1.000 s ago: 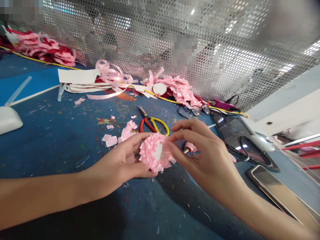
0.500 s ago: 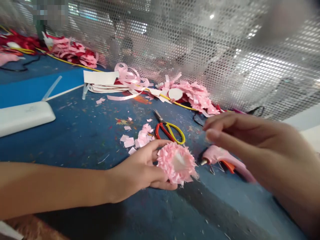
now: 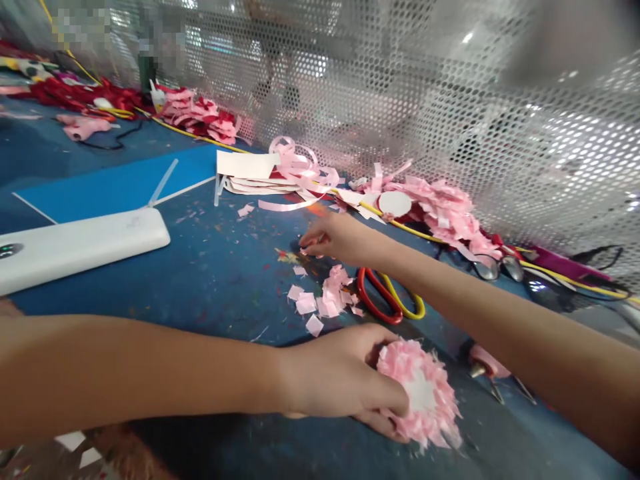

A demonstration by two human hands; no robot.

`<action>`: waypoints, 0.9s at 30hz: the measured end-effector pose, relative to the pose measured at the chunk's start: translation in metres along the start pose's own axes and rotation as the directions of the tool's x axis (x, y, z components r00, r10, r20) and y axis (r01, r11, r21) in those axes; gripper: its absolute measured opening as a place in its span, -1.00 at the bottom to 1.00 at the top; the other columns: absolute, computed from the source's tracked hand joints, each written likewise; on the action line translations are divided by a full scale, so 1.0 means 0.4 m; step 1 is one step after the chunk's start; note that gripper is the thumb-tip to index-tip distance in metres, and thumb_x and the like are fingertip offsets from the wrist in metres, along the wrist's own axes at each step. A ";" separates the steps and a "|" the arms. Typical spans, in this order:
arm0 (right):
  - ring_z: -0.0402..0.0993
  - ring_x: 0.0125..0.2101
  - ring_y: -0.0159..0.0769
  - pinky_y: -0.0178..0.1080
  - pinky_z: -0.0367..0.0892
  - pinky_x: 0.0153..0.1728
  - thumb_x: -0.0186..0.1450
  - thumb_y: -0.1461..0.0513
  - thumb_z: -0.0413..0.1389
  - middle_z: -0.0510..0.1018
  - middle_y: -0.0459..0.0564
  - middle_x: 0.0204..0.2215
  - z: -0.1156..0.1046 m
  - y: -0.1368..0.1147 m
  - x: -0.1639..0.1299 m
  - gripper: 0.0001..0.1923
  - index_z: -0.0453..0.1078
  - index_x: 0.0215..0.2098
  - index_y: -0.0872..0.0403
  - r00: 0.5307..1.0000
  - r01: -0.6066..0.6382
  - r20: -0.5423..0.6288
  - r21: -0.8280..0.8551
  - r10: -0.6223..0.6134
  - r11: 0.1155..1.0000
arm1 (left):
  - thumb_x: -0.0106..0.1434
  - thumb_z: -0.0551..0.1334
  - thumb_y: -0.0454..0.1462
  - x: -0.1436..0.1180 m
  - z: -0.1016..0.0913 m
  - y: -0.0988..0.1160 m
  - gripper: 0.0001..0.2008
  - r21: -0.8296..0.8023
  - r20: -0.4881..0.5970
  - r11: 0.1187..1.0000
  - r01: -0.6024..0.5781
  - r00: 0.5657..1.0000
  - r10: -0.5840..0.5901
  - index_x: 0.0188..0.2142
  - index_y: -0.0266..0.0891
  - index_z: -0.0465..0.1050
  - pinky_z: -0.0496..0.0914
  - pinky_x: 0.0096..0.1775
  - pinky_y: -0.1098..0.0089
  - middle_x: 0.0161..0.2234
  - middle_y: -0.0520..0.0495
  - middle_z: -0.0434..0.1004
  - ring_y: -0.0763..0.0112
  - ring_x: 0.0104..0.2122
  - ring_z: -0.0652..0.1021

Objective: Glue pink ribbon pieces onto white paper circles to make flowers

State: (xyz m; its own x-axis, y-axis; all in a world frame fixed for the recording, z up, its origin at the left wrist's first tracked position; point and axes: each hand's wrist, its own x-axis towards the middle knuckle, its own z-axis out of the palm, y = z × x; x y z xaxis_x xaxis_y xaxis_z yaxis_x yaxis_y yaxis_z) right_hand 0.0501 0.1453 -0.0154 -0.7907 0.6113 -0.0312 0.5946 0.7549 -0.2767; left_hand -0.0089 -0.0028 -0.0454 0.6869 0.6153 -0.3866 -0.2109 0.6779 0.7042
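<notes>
My left hand (image 3: 345, 377) is closed around the edge of a round pink ruffled flower (image 3: 443, 400) with a white centre, just above the table. Across the table, my right hand (image 3: 335, 239) pinches at the tabletop, a tiny pink ribbon piece (image 3: 303, 251) showing at its fingertips. Cut pink ribbon squares (image 3: 334, 293) lie in a loose pile between the hands. Scissors with one red and one yellow handle (image 3: 383, 303) rest below my right wrist, their blades hidden by it. A pink glue gun (image 3: 490, 363) stands partly covered by my right forearm.
On the left lie a white elongated device (image 3: 90, 243) and a blue board (image 3: 115, 183). White card strips (image 3: 247, 165) and pink ribbon (image 3: 300, 160) sit farther back. A heap of pink pieces (image 3: 445, 207), a yellow cord (image 3: 415, 230) and glasses (image 3: 487, 267) line the perforated metal screen (image 3: 350, 113).
My right hand has reached left and away, over the scissors to the small ribbon bits. My left hand still holds the flower, now lower and farther right in view. The camera view has turned left.
</notes>
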 end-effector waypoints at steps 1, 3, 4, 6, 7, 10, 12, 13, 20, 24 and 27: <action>0.46 -0.50 -0.38 -0.32 0.28 -0.46 0.17 0.34 0.16 0.58 -0.06 -0.50 0.001 0.003 0.003 -0.91 0.52 -0.40 0.10 1.000 0.006 0.009 -0.002 -0.006 1.000 | -0.18 0.22 -0.46 0.002 -0.002 0.000 -0.42 -0.006 0.009 1.000 0.003 1.000 -0.003 -0.07 -0.28 0.33 0.38 -0.07 0.15 -0.42 0.11 0.35 0.56 -0.52 0.44; 0.43 -0.54 -0.40 -0.33 0.25 -0.48 0.18 0.33 0.16 0.55 -0.09 -0.55 0.003 0.008 0.007 -0.92 0.51 -0.43 0.10 1.000 0.021 0.017 -0.011 -0.020 1.000 | -0.18 0.22 -0.47 0.004 -0.007 -0.001 -0.36 -0.014 0.017 1.000 0.012 1.000 -0.012 -0.01 -0.30 0.31 0.37 -0.05 0.12 -0.41 0.10 0.33 0.53 -0.50 0.46; 0.41 -0.55 -0.41 -0.33 0.24 -0.48 0.18 0.34 0.16 0.54 -0.10 -0.56 0.003 0.009 0.008 -0.92 0.51 -0.43 0.10 0.999 0.033 0.021 -0.017 -0.032 0.999 | -0.17 0.22 -0.48 0.005 -0.009 -0.001 -0.34 -0.018 0.017 1.000 0.010 1.000 -0.010 0.02 -0.30 0.29 0.37 -0.05 0.12 -0.41 0.10 0.32 0.53 -0.50 0.45; 0.37 -0.54 -0.43 -0.34 0.21 -0.48 0.18 0.35 0.15 0.52 -0.11 -0.54 0.004 0.007 0.011 -0.91 0.49 -0.44 0.10 0.997 0.068 0.037 -0.032 -0.066 0.997 | -0.14 0.22 -0.47 0.006 -0.010 -0.001 -0.33 -0.015 0.021 1.000 0.001 1.000 0.000 0.05 -0.31 0.27 0.37 -0.04 0.10 -0.41 0.10 0.30 0.52 -0.50 0.45; 0.36 -0.54 -0.44 -0.35 0.20 -0.48 0.18 0.36 0.14 0.52 -0.11 -0.53 0.004 0.005 0.012 -0.90 0.48 -0.45 0.09 0.995 0.088 0.049 -0.041 -0.086 0.995 | -0.12 0.22 -0.47 0.005 -0.010 -0.001 -0.34 -0.012 0.028 1.000 -0.003 1.000 0.004 0.06 -0.32 0.26 0.36 -0.04 0.10 -0.42 0.10 0.29 0.51 -0.49 0.45; 0.32 -0.52 -0.43 -0.34 0.16 -0.46 0.13 0.42 0.14 0.49 -0.10 -0.53 -0.002 -0.009 0.010 -0.86 0.44 -0.50 0.09 0.989 0.132 0.072 -0.080 -0.127 0.988 | -0.07 0.20 -0.47 -0.002 -0.005 0.002 -0.37 -0.002 0.019 1.000 0.002 1.000 -0.002 0.07 -0.33 0.26 0.37 -0.05 0.12 -0.44 0.11 0.26 0.51 -0.47 0.43; 0.31 -0.50 -0.41 -0.33 0.16 -0.44 0.10 0.46 0.12 0.48 -0.08 -0.52 -0.014 -0.018 -0.005 -0.84 0.41 -0.53 0.11 0.991 0.127 0.048 -0.104 -0.123 0.986 | -0.05 0.20 -0.48 -0.008 -0.001 0.004 -0.40 -0.007 -0.016 1.000 0.003 1.000 -0.003 0.06 -0.32 0.27 0.38 -0.07 0.16 -0.45 0.12 0.22 0.53 -0.46 0.41; 0.31 -0.48 -0.41 -0.32 0.16 -0.42 0.09 0.47 0.11 0.48 -0.06 -0.50 -0.023 -0.023 -0.020 -0.84 0.40 -0.52 0.12 0.994 0.113 0.021 -0.111 -0.112 0.987 | -0.04 0.19 -0.49 -0.011 0.001 0.005 -0.42 -0.013 -0.031 1.000 -0.003 1.000 0.003 0.04 -0.31 0.27 0.38 -0.08 0.18 -0.46 0.13 0.21 0.55 -0.47 0.39; 0.39 -0.42 -0.42 -0.34 0.29 -0.40 0.25 0.28 0.09 0.47 -0.09 -0.43 -0.080 -0.059 -0.261 -0.92 0.33 -0.42 0.10 0.924 -0.032 -0.375 0.128 0.078 0.991 | 0.05 0.17 -0.48 -0.015 0.015 -0.004 -0.47 -0.054 -0.095 0.994 -0.092 0.992 0.086 0.05 -0.20 0.25 0.41 -0.15 0.30 -0.28 0.00 0.42 0.47 -0.34 0.49; 0.37 -0.42 -0.42 -0.34 0.31 -0.46 0.23 0.27 0.12 0.45 -0.10 -0.44 -0.055 -0.086 -0.416 -0.90 0.33 -0.45 0.05 0.846 -0.061 -0.474 0.371 0.246 0.926 | 0.00 0.21 -0.48 -0.017 0.020 -0.009 -0.39 -0.067 -0.118 0.993 -0.094 0.989 0.086 0.07 -0.15 0.23 0.37 -0.15 0.31 -0.14 -0.06 0.46 0.38 -0.25 0.53; 0.41 -0.37 -0.38 -0.30 0.34 -0.42 0.22 0.29 0.13 0.47 -0.07 -0.36 -0.021 -0.097 -0.486 -0.93 0.37 -0.44 0.03 0.835 -0.118 -0.493 0.271 0.243 0.955 | -0.02 0.22 -0.48 -0.017 0.017 -0.013 -0.40 -0.044 -0.086 0.995 -0.094 0.992 0.090 0.05 -0.15 0.28 0.34 -0.21 0.38 -0.17 -0.07 0.50 0.40 -0.27 0.52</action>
State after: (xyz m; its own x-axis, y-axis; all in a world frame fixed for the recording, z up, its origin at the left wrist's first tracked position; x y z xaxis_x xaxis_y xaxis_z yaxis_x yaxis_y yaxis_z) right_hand 0.1821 -0.0007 0.0097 -0.4441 0.8111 0.3806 0.6218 0.5849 -0.5208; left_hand -0.0077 -0.0132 -0.0422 0.6028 0.7063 -0.3713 -0.3053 0.6341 0.7105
